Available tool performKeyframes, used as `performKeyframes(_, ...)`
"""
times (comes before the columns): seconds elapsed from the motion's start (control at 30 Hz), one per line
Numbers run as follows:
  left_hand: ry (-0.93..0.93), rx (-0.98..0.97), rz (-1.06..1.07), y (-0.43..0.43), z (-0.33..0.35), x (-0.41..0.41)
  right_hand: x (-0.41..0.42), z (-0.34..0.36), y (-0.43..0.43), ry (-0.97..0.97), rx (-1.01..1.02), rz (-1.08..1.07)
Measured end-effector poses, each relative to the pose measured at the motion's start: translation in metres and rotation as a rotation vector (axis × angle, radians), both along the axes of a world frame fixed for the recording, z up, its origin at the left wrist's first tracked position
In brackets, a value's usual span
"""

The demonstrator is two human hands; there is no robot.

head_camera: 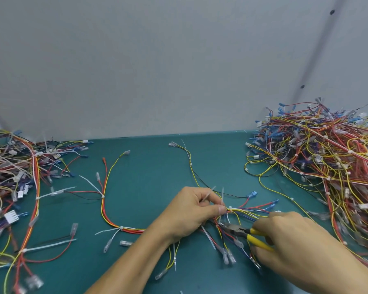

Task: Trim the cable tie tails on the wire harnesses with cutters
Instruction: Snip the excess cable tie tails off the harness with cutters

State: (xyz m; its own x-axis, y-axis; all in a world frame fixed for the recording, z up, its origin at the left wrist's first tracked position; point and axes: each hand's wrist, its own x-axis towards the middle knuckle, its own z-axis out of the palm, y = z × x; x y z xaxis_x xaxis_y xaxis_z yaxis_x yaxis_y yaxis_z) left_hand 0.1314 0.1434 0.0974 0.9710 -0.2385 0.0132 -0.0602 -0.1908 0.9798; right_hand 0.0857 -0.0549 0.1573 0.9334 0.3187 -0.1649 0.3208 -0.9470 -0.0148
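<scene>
The bundle of red, yellow and blue wires (242,211) lies near the front of the dark green tabletop (149,177). The left hand (191,213) pinches it with its fingers right at a tie. A thin white plastic tie tail (222,198) sticks up beside the thumb. The right hand (289,240) has its fingers wrapped round the yellow-handled metal cutters (242,231). Their tip pokes among the wires just under the tie. I think a snip comes next: the tip must catch the tail close to the tie and miss the wires. A big heap of tangled wires (327,155) sits at the right, and a smaller heap (13,166) at the left.
</scene>
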Motion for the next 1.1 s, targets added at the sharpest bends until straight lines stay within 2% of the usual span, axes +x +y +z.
performKeyframes(0.6, 0.004, 0.015, -0.023, 0.0, 0.002, -0.001, -0.002, -0.009, 0.006, -0.075, -0.149, -0.005)
performKeyframes(0.93, 0.016, -0.029, -0.023, -0.001, 0.001, 0.001, 0.0, -0.013, 0.004, -0.079, -0.103, 0.014)
performKeyframes(1.1, 0.039, -0.138, 0.045, -0.002, 0.003, -0.001, 0.007, -0.016, 0.001, -0.089, -0.002, 0.0)
